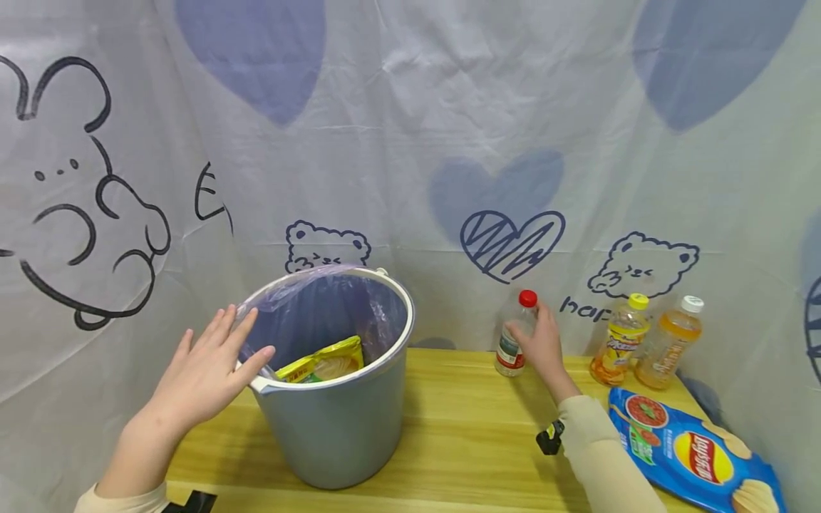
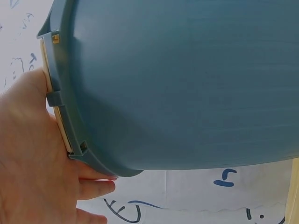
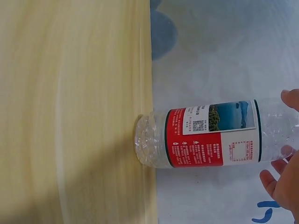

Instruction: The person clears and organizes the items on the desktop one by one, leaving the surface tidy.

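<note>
My left hand [image 1: 202,374] lies at the left rim of a grey trash bin [image 1: 333,434], its fingers stretched out and spread. In the left wrist view that hand [image 2: 37,158] is beside the bin's rim [image 2: 58,100]. A clear plastic liner covers the bin's inside, and a yellow snack packet [image 1: 327,361] lies in it. With my right hand [image 1: 541,345] I grip a clear water bottle [image 1: 509,353] with a red cap near its upper part. The bottle [image 3: 212,135] has a red and white label and stands upright at the table's back edge; whether its base touches the table is unclear.
On the right stand a yellow-capped drink bottle [image 1: 618,342] and a white-capped orange drink bottle [image 1: 670,343]. A blue chip bag [image 1: 693,452] lies in front of them. A printed cloth [image 1: 410,92] hangs behind and around the wooden table [image 1: 462,442].
</note>
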A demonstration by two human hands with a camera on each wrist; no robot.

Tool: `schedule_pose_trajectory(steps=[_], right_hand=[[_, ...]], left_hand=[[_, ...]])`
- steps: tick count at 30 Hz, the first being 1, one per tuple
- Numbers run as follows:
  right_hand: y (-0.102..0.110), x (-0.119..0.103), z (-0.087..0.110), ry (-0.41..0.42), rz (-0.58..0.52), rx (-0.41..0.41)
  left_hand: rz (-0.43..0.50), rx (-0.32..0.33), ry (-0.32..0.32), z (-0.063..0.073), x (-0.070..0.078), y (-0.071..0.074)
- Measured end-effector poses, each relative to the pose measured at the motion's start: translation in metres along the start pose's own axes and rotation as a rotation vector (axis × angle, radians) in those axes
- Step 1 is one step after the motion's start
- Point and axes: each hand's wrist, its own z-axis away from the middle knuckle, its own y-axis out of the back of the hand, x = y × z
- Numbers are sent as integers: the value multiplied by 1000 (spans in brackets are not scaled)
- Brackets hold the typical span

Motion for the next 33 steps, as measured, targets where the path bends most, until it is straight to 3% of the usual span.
schedule_pose_trajectory(steps=[14,24,33], right_hand=[[0,-7,13,98,52,3],[12,-31,20,155,79,-17],[24,-52,24,269,85,14]], left_hand=[[14,6,-1,3,-1,-1],[15,15,-7,4,-1,0],[22,12,-5,6,0,-3]])
